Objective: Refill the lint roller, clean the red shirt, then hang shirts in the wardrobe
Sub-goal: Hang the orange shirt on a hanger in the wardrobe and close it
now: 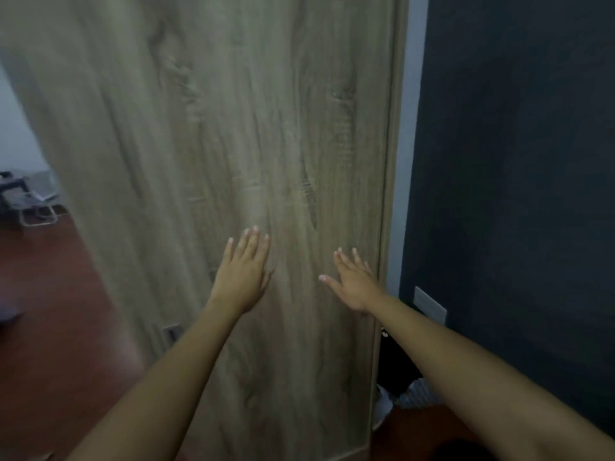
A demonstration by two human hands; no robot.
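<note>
A tall wood-grain wardrobe door (233,128) fills the middle of the head view. My left hand (243,274) lies flat against the panel with straight fingers. My right hand (352,281) is spread flat on the same panel, near its right edge. Neither hand holds anything. No shirt and no lint roller is in view.
A dark blue wall (515,161) stands to the right, with a pale socket plate (429,304) low on it. Dark and striped cloth (402,387) lies on the floor by the door's right edge. Reddish wood floor (50,311) and a small table (20,194) are at left.
</note>
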